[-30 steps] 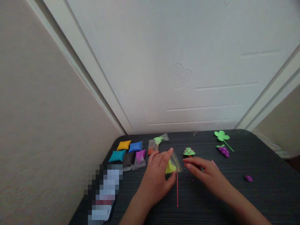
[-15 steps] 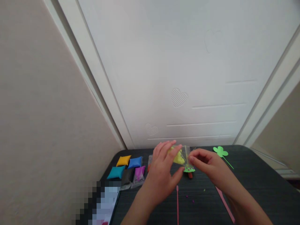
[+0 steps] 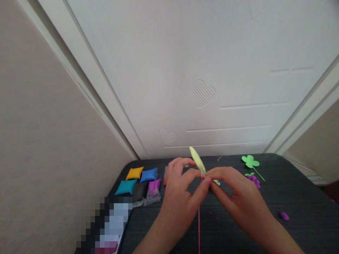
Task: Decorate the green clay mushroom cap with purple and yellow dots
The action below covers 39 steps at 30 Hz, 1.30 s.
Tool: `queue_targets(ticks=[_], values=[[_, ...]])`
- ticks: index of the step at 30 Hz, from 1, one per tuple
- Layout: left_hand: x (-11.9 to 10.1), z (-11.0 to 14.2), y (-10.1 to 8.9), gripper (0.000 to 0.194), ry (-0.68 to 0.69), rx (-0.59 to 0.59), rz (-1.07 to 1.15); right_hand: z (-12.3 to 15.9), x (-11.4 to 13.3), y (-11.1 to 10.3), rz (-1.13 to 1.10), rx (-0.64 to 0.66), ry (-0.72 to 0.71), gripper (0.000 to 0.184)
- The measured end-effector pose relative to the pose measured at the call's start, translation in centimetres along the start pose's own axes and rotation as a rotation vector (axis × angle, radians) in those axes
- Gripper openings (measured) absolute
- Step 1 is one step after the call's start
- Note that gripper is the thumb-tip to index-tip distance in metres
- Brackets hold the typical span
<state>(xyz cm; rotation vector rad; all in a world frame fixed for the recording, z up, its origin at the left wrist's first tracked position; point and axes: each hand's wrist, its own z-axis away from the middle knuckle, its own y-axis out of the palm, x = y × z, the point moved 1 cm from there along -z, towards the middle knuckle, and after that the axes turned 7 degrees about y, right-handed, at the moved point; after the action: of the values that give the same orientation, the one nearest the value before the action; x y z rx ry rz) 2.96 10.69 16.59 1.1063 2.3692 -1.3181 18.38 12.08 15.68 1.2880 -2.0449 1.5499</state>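
A small clear bag of yellow modelling clay (image 3: 197,159) stands tilted above the tabletop, seen nearly edge-on. My left hand (image 3: 181,197) pinches its lower end between thumb and forefinger. Meeting it there, my right hand (image 3: 234,195) grips the same end with thumb and fingers, fingertips touching. Behind the right fingers, a bit of a green clay piece (image 3: 217,182) shows; the rest is hidden. Below the hands, a thin pink modelling tool (image 3: 199,231) lies on the dark table.
At left lie clay packets: yellow-orange (image 3: 135,173), blue (image 3: 149,175), teal (image 3: 126,187), black (image 3: 140,191) and purple (image 3: 154,187). A pixelated screen (image 3: 113,222) is nearer. Right are a green clover (image 3: 250,161), purple grapes (image 3: 253,181) and a purple lump (image 3: 284,216).
The yellow clay bag has turned from facing me to edge-on. My left hand has closed on its end, and both hands have come together. The grapes and purple lump have come into view.
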Motion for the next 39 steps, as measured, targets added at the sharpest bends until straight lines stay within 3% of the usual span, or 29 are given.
queue_targets(ticks=[4,8,12,18,24,30,34,39], values=[[0.5,-0.4,0.1,0.009,0.044,0.088,0.081,-0.2,-0.3,0.4,-0.057,0.056,0.103,0.010],[0.8,-0.7,0.4,0.011,0.063,0.090,0.100,-0.6,-0.3,1.1,-0.118,0.075,0.227,0.009],[1.1,-0.7,0.5,0.010,0.059,0.094,0.101,-0.6,-0.2,1.9,-0.151,0.064,0.243,0.009],[0.9,-0.6,0.6,0.014,0.082,0.092,0.114,-0.8,-0.9,1.6,-0.143,-0.095,0.325,0.010],[1.0,-0.5,1.3,0.013,0.022,0.005,-0.057,-0.8,-1.1,1.3,-0.017,-0.084,0.274,0.006],[1.0,-0.4,1.3,0.014,0.085,-0.116,-0.182,-0.5,-0.8,1.8,0.090,-0.101,0.062,0.014],[0.6,-0.3,0.9,0.009,0.054,-0.114,-0.131,-0.3,-0.8,1.9,-0.002,-0.183,0.194,0.005],[1.0,-0.2,-0.1,0.050,-0.011,0.108,0.176,-0.2,-0.9,1.2,-0.309,-0.074,0.231,0.009]])
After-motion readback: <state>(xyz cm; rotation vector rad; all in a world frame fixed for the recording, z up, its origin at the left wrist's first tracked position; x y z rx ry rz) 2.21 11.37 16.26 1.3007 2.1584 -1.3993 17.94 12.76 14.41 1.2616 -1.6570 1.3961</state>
